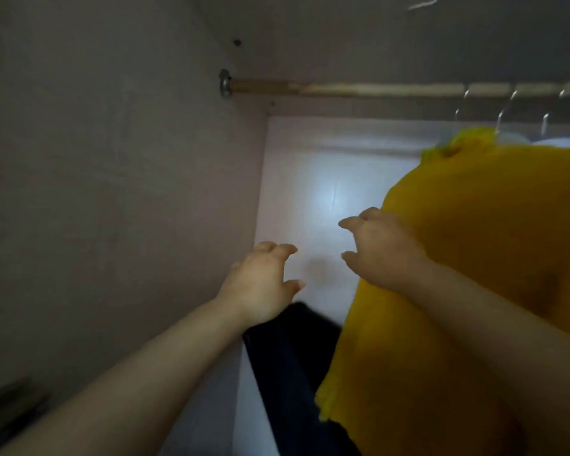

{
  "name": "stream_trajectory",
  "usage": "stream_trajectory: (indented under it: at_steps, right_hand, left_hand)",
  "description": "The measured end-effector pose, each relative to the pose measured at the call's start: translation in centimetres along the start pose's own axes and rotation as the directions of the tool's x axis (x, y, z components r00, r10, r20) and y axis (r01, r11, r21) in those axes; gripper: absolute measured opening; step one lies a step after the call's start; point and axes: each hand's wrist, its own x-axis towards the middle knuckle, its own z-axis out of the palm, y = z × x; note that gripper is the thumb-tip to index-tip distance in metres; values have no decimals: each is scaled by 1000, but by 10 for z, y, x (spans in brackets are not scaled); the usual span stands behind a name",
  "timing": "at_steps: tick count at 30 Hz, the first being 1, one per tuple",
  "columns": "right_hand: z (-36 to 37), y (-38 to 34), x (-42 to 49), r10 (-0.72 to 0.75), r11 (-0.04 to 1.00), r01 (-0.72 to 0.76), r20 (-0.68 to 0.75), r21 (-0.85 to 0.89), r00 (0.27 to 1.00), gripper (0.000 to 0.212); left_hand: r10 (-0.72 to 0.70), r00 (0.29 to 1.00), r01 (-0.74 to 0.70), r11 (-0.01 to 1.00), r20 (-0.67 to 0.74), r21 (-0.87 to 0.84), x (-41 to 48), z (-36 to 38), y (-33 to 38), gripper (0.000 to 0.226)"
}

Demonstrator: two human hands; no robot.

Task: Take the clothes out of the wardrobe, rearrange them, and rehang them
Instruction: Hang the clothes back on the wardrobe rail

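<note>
A yellow garment (481,258) hangs from the wooden rail (343,88) at the right of the wardrobe. Its hanger hook, with two more metal hooks (504,113), sits on the rail above it. My right hand (379,248) is in front of the garment's left edge, fingers loosely curled and holding nothing. My left hand (264,284) is raised to its left, fingers also relaxed and empty. A dark garment (290,366) hangs low between my forearms, partly hidden behind the yellow one.
The wardrobe's left side wall (112,192) stands close beside my left arm. The white back panel (326,192) shows behind my hands. The rail's left stretch, up to its metal bracket (225,83), carries no hangers.
</note>
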Motion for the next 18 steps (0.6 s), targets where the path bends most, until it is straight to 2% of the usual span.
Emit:
stream_trajectory:
  at_steps: [5,9,13,18]
  right_hand:
    - [73,-60,-54,-185,949,137,150,284,971,54]
    - [131,-94,-101,-348,871,216,245,441,905,59]
    - [183,-125,-152,-525,777,299,310,554,792,58]
    - [223,-173,-233,-737,628,416,331,658,590,55]
  left_hand:
    - [-208,976,199,973,71,121,-68,17,-54,62]
    - [-431,895,401,890,113,217,-144,40,-83,61]
    - [-659,740,607,740,135,289,-240,67,-84,61]
    - [-901,422,848,432,101,306,-364,94,-60,60]
